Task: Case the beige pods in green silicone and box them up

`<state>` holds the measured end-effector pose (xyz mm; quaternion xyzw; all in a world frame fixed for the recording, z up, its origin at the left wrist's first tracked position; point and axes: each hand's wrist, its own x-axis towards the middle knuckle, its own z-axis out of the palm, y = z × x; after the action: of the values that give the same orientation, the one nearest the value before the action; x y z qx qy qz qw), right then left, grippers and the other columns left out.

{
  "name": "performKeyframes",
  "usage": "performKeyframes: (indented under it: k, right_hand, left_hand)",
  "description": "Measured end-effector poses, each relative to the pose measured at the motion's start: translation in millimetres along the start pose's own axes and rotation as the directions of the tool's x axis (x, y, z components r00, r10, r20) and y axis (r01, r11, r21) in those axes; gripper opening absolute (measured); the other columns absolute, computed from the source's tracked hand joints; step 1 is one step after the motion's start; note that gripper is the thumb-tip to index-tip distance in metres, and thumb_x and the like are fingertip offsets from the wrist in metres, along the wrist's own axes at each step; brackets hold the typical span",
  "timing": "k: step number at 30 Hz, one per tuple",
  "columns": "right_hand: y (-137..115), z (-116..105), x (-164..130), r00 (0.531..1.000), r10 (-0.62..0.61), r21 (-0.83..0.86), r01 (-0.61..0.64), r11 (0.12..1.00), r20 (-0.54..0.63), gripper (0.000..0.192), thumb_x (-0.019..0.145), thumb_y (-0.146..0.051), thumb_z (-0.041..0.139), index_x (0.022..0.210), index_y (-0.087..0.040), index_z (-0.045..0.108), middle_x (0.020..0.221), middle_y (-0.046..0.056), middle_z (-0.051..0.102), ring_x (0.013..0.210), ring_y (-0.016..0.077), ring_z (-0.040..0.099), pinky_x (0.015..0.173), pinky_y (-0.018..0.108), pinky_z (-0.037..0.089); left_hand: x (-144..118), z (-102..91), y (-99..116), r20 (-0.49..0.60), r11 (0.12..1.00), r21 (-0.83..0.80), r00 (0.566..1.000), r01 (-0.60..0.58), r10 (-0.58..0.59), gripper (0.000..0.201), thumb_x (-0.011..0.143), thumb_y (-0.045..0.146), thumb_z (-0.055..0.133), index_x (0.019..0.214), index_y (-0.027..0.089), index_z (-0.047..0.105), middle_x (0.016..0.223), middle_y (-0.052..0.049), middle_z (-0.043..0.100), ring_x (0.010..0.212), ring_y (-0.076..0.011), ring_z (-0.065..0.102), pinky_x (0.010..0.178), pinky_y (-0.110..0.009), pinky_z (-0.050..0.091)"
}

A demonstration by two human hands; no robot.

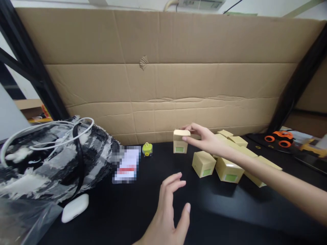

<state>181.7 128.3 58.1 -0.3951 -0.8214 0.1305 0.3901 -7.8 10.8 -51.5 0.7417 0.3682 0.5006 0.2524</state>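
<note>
My right hand [199,136] grips a small tan cardboard box [181,143] with a green label low on its front, near the back of the black table. Thumb on the near side, fingers behind; whether its base touches the table I cannot tell. Under and beside my right forearm sit several similar boxes, among them a tilted-looking one [203,164] and another with a green label [229,170]. My left hand [171,206] hovers at the front middle with fingers apart, holding nothing. A small yellow-green keychain case [147,149] stands left of the held box.
A black-and-white frayed bag [99,153] with a white cable [61,123] fills the left. Before it lie a white rounded case [75,207] and a blurred card [127,165]. A cardboard panel [178,81] closes the back. An orange toy car [281,139] is far right.
</note>
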Motion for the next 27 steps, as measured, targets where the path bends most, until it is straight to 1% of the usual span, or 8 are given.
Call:
performKeyframes:
  k: [5,7,10,13,16,21,24,27]
  right_hand:
    - [-39,-9,-74,0.996,-0.007,0.127,-0.004,0.992,0.087,0.013,0.092,-0.035,0.055,0.097,-0.024,0.052,0.113,0.005,0.064,0.111,0.0201,0.059,0.092,0.033,0.049]
    - [-41,-6,-94,0.978,0.014,0.199,-0.056,0.978,0.208,0.009,0.093,-0.03,0.053,0.1,-0.025,0.052,0.116,0.005,0.063,0.11,0.0182,0.059,0.092,0.031,0.05]
    - [-39,-3,-111,0.951,-0.024,0.248,-0.056,0.967,0.308,0.017,0.093,-0.02,0.05,0.108,-0.029,0.05,0.119,0.002,0.061,0.112,0.0148,0.058,0.094,0.029,0.05]
    - [-39,-4,-113,0.949,-0.14,0.21,0.081,0.974,0.284,0.031,0.09,-0.011,0.05,0.114,-0.031,0.046,0.122,0.001,0.061,0.118,0.0144,0.055,0.097,0.028,0.05]
    - [-42,-8,-110,0.896,-0.335,0.123,0.312,0.942,0.293,0.039,0.085,-0.008,0.053,0.117,-0.029,0.044,0.124,0.004,0.063,0.122,0.0165,0.053,0.1,0.031,0.048]
    - [-39,-12,-112,0.809,-0.417,-0.057,0.48,0.876,0.414,0.012,0.085,-0.02,0.057,0.097,-0.023,0.056,0.119,0.009,0.067,0.123,0.0218,0.054,0.103,0.035,0.046]
    - [-37,-11,-114,0.839,-0.381,-0.001,0.414,0.91,0.389,0.008,0.092,-0.03,0.052,0.092,-0.025,0.057,0.114,0.005,0.07,0.116,0.0208,0.06,0.103,0.034,0.045]
    - [-40,-9,-116,0.921,-0.256,0.165,0.215,0.962,0.294,0.017,0.095,-0.041,0.045,0.089,-0.028,0.054,0.106,0.0,0.071,0.108,0.0188,0.063,0.095,0.031,0.051]
  left_hand:
    - [6,-6.9,-1,-0.1,0.966,0.093,0.963,-0.24,0.249,0.065,0.081,0.011,0.054,0.137,0.028,0.026,0.145,-0.01,0.033,0.137,-0.0237,0.032,0.11,-0.042,0.034]
    - [11,-11.8,-1,0.005,0.939,0.152,0.95,-0.308,0.311,0.073,0.08,0.013,0.058,0.142,0.024,0.02,0.148,-0.012,0.032,0.14,-0.0257,0.025,0.113,-0.043,0.031]
    - [16,-18.0,0,0.213,0.931,0.173,0.935,-0.323,0.284,0.067,0.083,0.016,0.057,0.141,0.027,0.027,0.142,-0.011,0.044,0.134,-0.0266,0.039,0.109,-0.042,0.038]
    - [16,-20.3,0,0.232,0.945,0.142,0.938,-0.293,0.256,0.066,0.08,0.018,0.062,0.138,0.03,0.033,0.127,-0.009,0.053,0.118,-0.0256,0.054,0.099,-0.038,0.047]
    - [13,-20.4,-5,0.172,0.938,0.161,0.944,-0.307,0.28,0.068,0.074,0.022,0.067,0.136,0.031,0.039,0.119,-0.009,0.053,0.118,-0.029,0.052,0.1,-0.041,0.046]
    - [11,-18.4,-13,0.179,0.945,0.04,0.933,-0.324,0.312,0.048,0.078,0.019,0.062,0.121,0.029,0.046,0.121,-0.009,0.049,0.128,-0.0284,0.044,0.105,-0.043,0.041]
    - [10,-16.9,-9,0.146,0.969,-0.064,0.958,-0.239,0.246,0.016,0.091,0.032,0.045,0.105,0.027,0.049,0.134,-0.01,0.046,0.129,-0.0278,0.043,0.103,-0.045,0.042]
    - [10,-17.3,-5,0.16,0.989,-0.108,0.98,-0.103,0.12,0.025,0.096,0.044,0.034,0.091,0.025,0.05,0.131,-0.009,0.053,0.121,-0.0255,0.053,0.098,-0.042,0.044]
